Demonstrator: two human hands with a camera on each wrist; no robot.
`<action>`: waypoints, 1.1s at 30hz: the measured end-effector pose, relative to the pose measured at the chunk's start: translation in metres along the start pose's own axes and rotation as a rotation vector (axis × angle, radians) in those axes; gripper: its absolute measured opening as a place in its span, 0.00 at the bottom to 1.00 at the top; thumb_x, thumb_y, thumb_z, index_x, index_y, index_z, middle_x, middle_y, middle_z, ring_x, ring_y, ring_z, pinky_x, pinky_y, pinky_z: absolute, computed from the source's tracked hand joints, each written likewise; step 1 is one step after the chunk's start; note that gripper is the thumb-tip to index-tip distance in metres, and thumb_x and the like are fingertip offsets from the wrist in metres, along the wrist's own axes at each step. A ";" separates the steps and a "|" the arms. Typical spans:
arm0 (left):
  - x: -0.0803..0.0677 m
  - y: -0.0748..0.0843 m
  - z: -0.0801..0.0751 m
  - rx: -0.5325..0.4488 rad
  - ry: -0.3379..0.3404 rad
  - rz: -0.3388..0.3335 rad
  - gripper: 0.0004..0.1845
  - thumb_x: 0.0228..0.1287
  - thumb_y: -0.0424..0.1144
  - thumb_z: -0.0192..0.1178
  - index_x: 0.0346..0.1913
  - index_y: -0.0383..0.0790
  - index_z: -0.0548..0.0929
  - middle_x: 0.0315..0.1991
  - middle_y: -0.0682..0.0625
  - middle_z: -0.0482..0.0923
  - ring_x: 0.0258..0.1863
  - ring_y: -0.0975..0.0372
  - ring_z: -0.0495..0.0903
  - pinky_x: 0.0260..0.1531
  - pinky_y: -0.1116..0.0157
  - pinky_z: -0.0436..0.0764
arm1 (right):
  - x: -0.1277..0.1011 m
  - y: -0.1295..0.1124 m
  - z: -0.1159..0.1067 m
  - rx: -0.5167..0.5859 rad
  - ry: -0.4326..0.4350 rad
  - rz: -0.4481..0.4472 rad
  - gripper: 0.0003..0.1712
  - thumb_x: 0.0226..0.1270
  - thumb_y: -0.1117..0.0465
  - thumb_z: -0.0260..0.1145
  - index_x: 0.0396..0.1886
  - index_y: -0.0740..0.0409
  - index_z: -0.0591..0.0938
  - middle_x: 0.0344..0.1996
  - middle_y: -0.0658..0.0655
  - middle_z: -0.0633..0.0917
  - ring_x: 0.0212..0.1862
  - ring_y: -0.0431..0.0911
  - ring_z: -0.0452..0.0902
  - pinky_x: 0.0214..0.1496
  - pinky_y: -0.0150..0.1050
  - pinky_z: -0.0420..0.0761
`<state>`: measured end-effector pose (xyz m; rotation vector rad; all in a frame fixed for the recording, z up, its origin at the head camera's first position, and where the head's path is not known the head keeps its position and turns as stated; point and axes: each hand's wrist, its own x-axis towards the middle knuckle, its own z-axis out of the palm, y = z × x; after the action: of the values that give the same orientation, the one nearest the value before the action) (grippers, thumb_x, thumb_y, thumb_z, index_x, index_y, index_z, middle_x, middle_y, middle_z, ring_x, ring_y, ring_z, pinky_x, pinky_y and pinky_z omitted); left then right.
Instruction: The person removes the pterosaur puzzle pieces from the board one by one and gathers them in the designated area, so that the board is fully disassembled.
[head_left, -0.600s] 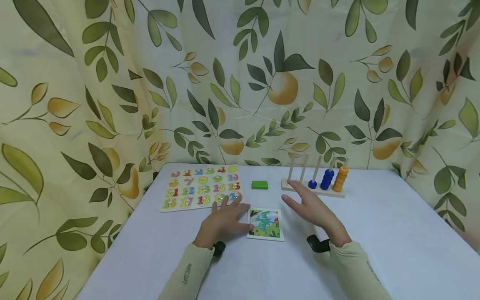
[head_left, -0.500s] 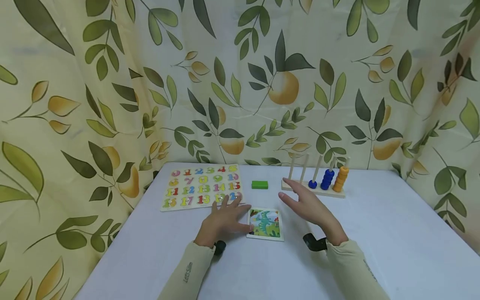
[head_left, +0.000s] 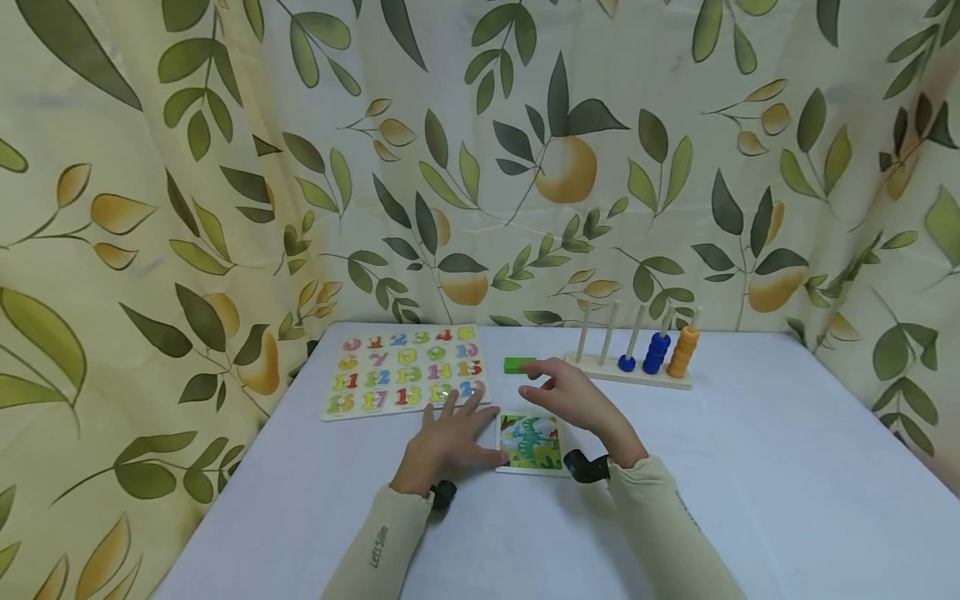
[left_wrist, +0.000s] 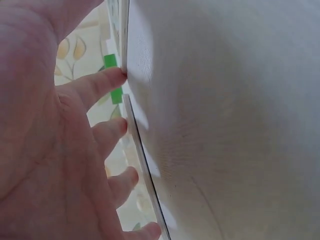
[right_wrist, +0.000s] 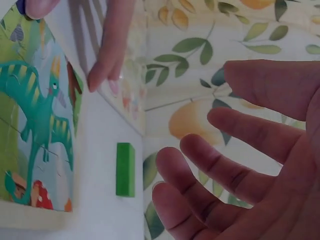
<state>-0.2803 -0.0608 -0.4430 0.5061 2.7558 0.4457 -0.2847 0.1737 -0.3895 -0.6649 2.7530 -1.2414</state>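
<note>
green block [head_left: 519,365] lies just beyond your right hand [head_left: 573,400], fingers spread and empty, long axis crosswise; your left hand [head_left: 448,437] rests flat, farther off.

right hand [head_left: 573,400] — moved left | now over dinosaur puzzle [head_left: 531,443]

Two puzzle boards [head_left: 405,372], one green block [head_left: 517,365], one ring stacker [head_left: 633,367].
</note>
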 end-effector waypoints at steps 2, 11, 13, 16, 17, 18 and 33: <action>-0.001 0.000 0.000 0.001 0.002 0.000 0.45 0.65 0.68 0.68 0.83 0.61 0.68 0.88 0.52 0.47 0.86 0.43 0.38 0.78 0.31 0.40 | 0.003 0.000 0.006 0.003 -0.015 -0.003 0.24 0.78 0.57 0.68 0.66 0.67 0.83 0.59 0.69 0.83 0.49 0.55 0.83 0.46 0.47 0.86; -0.003 0.001 -0.004 -0.002 0.019 -0.006 0.45 0.65 0.68 0.69 0.81 0.58 0.70 0.87 0.51 0.49 0.86 0.42 0.40 0.78 0.31 0.43 | 0.012 0.005 0.020 -0.020 -0.086 0.014 0.20 0.75 0.63 0.70 0.62 0.68 0.85 0.55 0.67 0.85 0.51 0.57 0.81 0.50 0.51 0.85; -0.003 0.001 -0.003 -0.004 0.020 -0.003 0.44 0.65 0.67 0.69 0.81 0.58 0.70 0.87 0.51 0.50 0.86 0.42 0.40 0.78 0.31 0.42 | 0.013 0.007 0.024 -0.033 -0.104 0.015 0.20 0.74 0.64 0.71 0.61 0.68 0.86 0.53 0.66 0.85 0.51 0.56 0.80 0.51 0.52 0.84; -0.002 0.001 -0.001 -0.012 0.016 0.003 0.44 0.66 0.67 0.69 0.81 0.57 0.70 0.87 0.50 0.50 0.85 0.41 0.41 0.78 0.31 0.42 | 0.013 0.011 0.030 -0.065 -0.131 0.020 0.19 0.73 0.64 0.72 0.59 0.66 0.87 0.50 0.62 0.85 0.52 0.55 0.80 0.55 0.54 0.83; -0.002 0.001 0.000 -0.014 0.015 0.006 0.44 0.67 0.66 0.69 0.81 0.57 0.70 0.87 0.50 0.50 0.85 0.41 0.41 0.78 0.31 0.42 | 0.013 0.012 0.032 -0.076 -0.139 0.014 0.18 0.72 0.64 0.73 0.58 0.66 0.87 0.50 0.62 0.85 0.52 0.55 0.80 0.56 0.55 0.82; -0.001 0.001 0.000 -0.018 0.016 0.008 0.44 0.67 0.66 0.69 0.82 0.56 0.70 0.87 0.50 0.50 0.85 0.41 0.41 0.78 0.31 0.42 | 0.013 0.013 0.034 -0.083 -0.143 0.016 0.18 0.71 0.64 0.73 0.58 0.66 0.88 0.49 0.61 0.85 0.53 0.55 0.80 0.58 0.56 0.82; 0.000 -0.002 0.002 -0.006 0.014 0.009 0.46 0.65 0.69 0.69 0.82 0.57 0.69 0.87 0.50 0.50 0.86 0.42 0.41 0.77 0.30 0.43 | 0.016 0.021 0.049 -0.129 -0.174 -0.011 0.16 0.65 0.67 0.78 0.51 0.65 0.91 0.45 0.58 0.82 0.45 0.51 0.76 0.51 0.47 0.80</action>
<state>-0.2803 -0.0623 -0.4459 0.5164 2.7658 0.4608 -0.2958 0.1448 -0.4359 -0.7599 2.7041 -0.9631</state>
